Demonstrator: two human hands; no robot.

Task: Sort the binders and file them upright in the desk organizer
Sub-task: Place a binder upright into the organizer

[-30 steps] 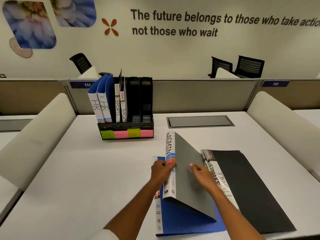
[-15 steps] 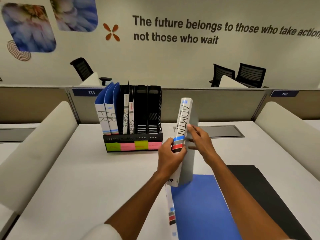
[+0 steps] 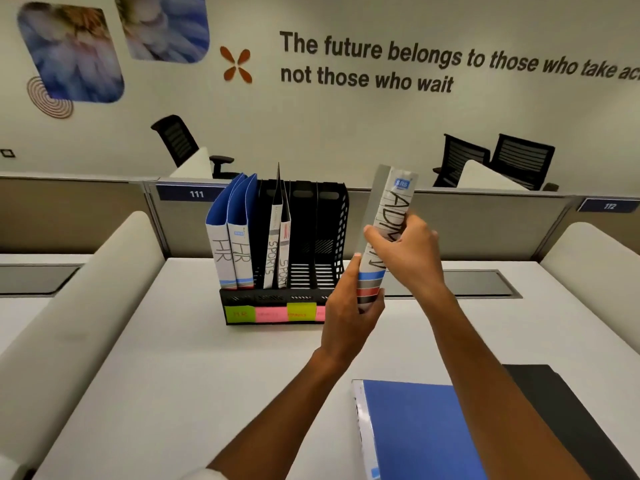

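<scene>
Binder marked ADMIN (image 3: 388, 233) is up in the air beside the desk organizer (image 3: 277, 271), our left hand (image 3: 349, 317) and right hand (image 3: 405, 254) both gripping it, and we think it could bump the organizer's wall or land in the wrong slot.

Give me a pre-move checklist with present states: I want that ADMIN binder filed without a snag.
1. ADMIN binder held: ok, left hand grips its lower spine, right hand its middle.
2. Binder upright: not ok, top tilts slightly.
3. Free slot: ok, the desk organizer has two right compartments empty.
4. Slot label matches ADMIN: cannot tell, sticky notes blurred.
5. Filed HR binders and SPORTS binders standing: ok.
</scene>
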